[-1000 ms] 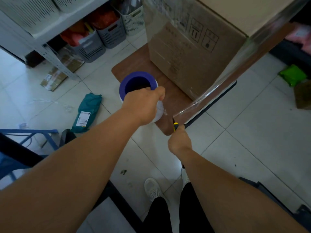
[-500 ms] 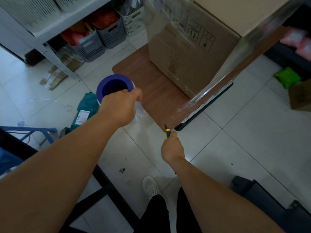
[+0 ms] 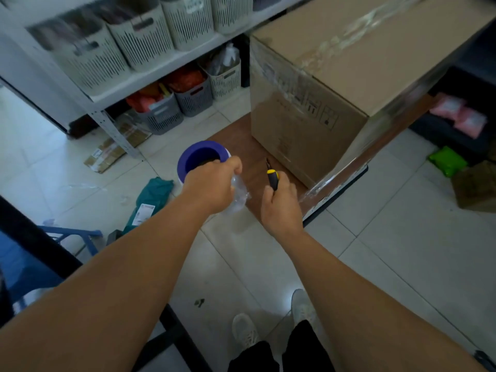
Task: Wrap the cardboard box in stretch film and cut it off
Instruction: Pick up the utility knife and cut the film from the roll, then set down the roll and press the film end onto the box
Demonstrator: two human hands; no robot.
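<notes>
Head view: slatted baskets [image 3: 139,41] behind wrapped cardboard box [image 3: 335,84].

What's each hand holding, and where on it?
Left hand grips the film roll at its top rim, with loose film bunched under the fingers. Right hand grips the knife by its handle.

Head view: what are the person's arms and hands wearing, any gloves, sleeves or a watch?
Nothing shows on them. The left hand and the right hand are bare, with no gloves and no rings that I can make out. Both forearms are uncovered as far as the frame's edge, with no sleeve, watch or band in view. Lower down, black trousers and pale sneakers show.
</notes>
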